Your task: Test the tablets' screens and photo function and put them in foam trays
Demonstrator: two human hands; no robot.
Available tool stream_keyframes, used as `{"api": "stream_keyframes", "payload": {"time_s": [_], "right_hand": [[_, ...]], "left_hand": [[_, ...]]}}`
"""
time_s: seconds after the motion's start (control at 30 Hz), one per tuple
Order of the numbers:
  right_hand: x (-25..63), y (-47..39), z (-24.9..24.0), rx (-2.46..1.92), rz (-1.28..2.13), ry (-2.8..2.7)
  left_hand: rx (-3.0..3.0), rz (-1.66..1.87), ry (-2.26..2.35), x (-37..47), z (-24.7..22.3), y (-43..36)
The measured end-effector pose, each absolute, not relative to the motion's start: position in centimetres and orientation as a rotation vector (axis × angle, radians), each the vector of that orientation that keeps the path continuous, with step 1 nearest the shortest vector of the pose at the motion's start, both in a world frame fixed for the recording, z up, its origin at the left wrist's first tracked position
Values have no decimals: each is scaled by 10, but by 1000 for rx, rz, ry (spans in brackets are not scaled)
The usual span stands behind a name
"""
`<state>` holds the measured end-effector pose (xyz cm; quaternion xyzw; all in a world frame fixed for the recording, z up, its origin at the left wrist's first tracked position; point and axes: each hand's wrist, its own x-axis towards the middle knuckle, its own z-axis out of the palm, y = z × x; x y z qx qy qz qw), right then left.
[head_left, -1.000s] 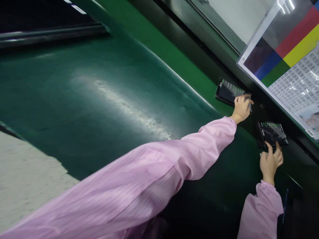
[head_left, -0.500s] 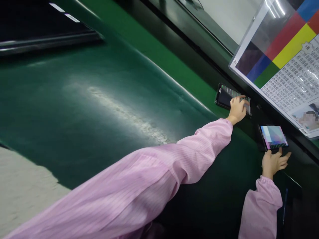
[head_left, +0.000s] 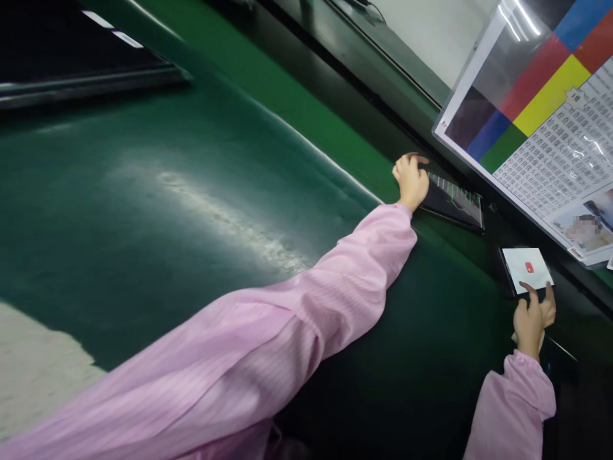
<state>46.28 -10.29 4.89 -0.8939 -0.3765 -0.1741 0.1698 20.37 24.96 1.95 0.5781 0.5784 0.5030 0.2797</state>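
My left hand is at the upper-left end of a dark phone that lies on the bench, its fingers curved over that end. Whether they grip its edge is hard to make out. A second phone lies lower right, its screen white with a small red icon. At this phone's lower edge is my right hand, fingers apart, with fingertips at the screen's lower part. Something pale shows beside the right wrist. Both arms wear pink sleeves.
A laminated sheet with coloured blocks and printed text stands behind the phones. Green matting covers the bench, with a worn pale streak. A black flat object with white labels sits at the upper left.
My left hand has moved left along the dark phone to its upper-left end. My right hand's fingers have come up over the other phone, whose screen turned from multicoloured to white with a red icon.
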Motion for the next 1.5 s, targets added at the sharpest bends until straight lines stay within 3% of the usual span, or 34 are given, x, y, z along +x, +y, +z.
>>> {"api": "stream_keyframes", "payload": {"time_s": [0.27,0.63,0.9,1.23,1.5], "right_hand": [[476,-106,37,-2615,-539,-795],[451,-95,68,-2413,-731,-775],[446,-89,50,-2461,-590,-786],[398,-53,14,-2443,-137,-1309],[399,-47,2,-2432,-25,-1428]], "left_hand": [[1724,1003,1539,200,-8,275],[1878,836,1391,209,-13,284],[1922,862,1323,216,-13,292],[2061,782,1210,222,-12,289],[2204,706,1138,226,0,262]]}}
